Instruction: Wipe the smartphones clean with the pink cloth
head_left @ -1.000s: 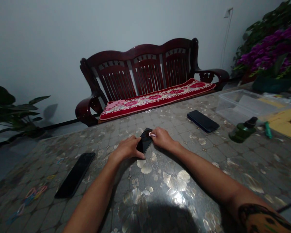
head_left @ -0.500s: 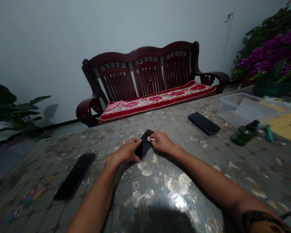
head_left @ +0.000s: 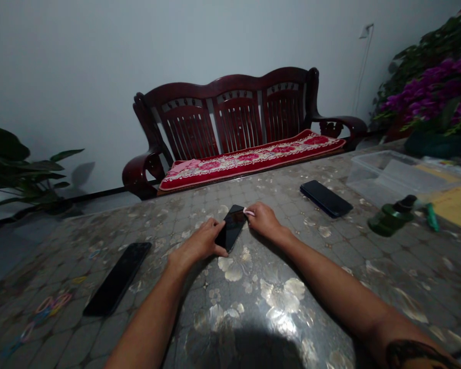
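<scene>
A black smartphone [head_left: 232, 228] lies screen up on the table, tilted away to the right. My left hand [head_left: 203, 240] grips its left edge and lower corner, with thumb and fingers bent around the side. Beside its upper right edge, my right hand [head_left: 264, 219] is closed, pinching a small pale pink-white cloth or wipe [head_left: 248, 211]. Most of that cloth is hidden in the fingers. A second black phone [head_left: 118, 279] lies to the left of my left arm. Further right rests a phone in a dark blue case [head_left: 326, 198].
On the right stand a green bottle with a black cap [head_left: 388, 220] and a clear plastic box [head_left: 363, 177], near a small green object [head_left: 432, 217] and yellow sheet [head_left: 459, 209]. Coloured loops [head_left: 54, 303] lie at left. A wooden bench [head_left: 234, 118] stands beyond the table [head_left: 276, 189].
My right hand has moved slightly right with the cloth, from over the screen to the phone's upper right edge. My left hand keeps its hold. The view has shifted a little.
</scene>
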A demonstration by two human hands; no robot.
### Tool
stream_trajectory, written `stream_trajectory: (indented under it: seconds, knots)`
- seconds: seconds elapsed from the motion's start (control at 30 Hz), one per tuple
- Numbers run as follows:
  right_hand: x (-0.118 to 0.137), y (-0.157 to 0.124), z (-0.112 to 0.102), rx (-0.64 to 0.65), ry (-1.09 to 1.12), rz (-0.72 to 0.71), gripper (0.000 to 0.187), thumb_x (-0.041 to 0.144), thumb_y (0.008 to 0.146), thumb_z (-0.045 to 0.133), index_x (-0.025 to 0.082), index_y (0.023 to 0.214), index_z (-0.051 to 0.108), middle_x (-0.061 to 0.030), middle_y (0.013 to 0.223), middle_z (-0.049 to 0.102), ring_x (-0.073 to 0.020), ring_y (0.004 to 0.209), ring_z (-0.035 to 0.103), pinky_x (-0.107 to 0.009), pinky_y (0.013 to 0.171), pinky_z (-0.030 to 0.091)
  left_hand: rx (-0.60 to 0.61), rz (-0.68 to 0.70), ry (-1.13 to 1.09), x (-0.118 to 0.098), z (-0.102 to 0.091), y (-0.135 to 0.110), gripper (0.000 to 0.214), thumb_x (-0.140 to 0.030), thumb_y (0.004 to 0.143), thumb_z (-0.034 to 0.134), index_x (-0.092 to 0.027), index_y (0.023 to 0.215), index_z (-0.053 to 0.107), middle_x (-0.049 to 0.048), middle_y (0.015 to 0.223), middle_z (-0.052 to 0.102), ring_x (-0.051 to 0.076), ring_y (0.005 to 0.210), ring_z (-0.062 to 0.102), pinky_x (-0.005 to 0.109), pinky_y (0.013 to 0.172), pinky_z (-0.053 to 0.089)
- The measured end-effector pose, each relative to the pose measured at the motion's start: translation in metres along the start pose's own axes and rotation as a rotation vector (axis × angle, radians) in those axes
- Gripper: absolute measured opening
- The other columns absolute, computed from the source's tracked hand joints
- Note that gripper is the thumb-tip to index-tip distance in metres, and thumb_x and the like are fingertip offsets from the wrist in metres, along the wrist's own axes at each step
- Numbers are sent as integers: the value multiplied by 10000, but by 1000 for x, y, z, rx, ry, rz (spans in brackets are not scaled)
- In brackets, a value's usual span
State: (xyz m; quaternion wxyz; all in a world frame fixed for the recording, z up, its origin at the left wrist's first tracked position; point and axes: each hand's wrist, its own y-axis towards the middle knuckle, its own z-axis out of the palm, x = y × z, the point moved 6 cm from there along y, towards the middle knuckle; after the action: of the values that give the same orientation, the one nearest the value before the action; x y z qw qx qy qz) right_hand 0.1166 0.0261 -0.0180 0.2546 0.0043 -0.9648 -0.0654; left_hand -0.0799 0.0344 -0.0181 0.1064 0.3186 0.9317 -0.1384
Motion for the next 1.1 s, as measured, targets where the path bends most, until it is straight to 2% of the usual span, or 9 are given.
stream_trajectory:
  seconds: [0.2,0.33,0.43,0.53,0.63,0.77,0.93,1.0,1.1]
  knots:
    - [23,-13,14,79,104,-84,249,234,934,578,201,1038,802,-86,1016,780,-201,933,696,-237,771,436,-34,16,-41,1,4,3,779,-386,638,885,-233,1341,588,94,1231,553,309,1171,557,378,1019,457]
    - [11,-5,5,29,147,-1,261,243,952,556,187,1041,795,-80,1006,775,-174,847,692,-226,719,427,-30,10,-33,1,3,1,769,-381,639,889,-222,1329,589,96,1227,546,305,1173,548,379,1023,453]
    - [4,0,-2,-29,63,17,280,247,977,527,166,986,795,-113,1027,758,-190,910,678,-235,737,415,-35,44,-62,1,3,1,735,-356,651,886,-227,1313,593,90,1223,545,291,1160,542,369,1013,449]
    - [10,-4,2,-7,21,-18,265,225,972,534,165,1022,788,-128,1047,748,-204,955,665,-244,760,410,-34,83,-98,3,5,3,717,-353,655,885,-211,1299,602,94,1204,547,291,1134,540,366,984,450]
    - [24,-15,11,25,37,-75,245,196,946,564,165,1059,779,-123,1049,741,-203,949,662,-248,766,408,-48,83,-121,5,5,4,727,-346,631,899,-210,1286,616,96,1191,553,306,1130,536,382,984,442]
    - [42,-29,20,95,71,-159,212,194,917,597,171,1007,788,-97,964,735,-195,877,653,-252,724,402,-62,90,-139,5,4,4,729,-338,595,916,-226,1261,640,85,1178,563,308,1125,544,374,971,453]
    - [44,-33,14,82,31,-235,259,113,893,566,174,1023,781,-92,974,697,-189,872,625,-258,725,395,-56,94,-186,11,3,5,718,-302,604,901,-238,1275,652,68,1161,579,287,1102,565,367,980,460]
    - [47,-37,14,79,2,-312,273,97,884,559,183,1025,777,-89,978,675,-185,858,610,-262,717,390,-59,105,-225,14,2,5,744,-274,609,890,-252,1309,638,58,1167,586,273,1101,572,364,1000,457]
    - [62,-52,19,121,-19,-521,235,105,875,576,195,967,773,-74,959,647,-176,823,587,-260,683,373,-71,110,-253,15,-1,4,753,-266,605,886,-242,1316,639,59,1169,596,264,1109,576,363,1026,452]
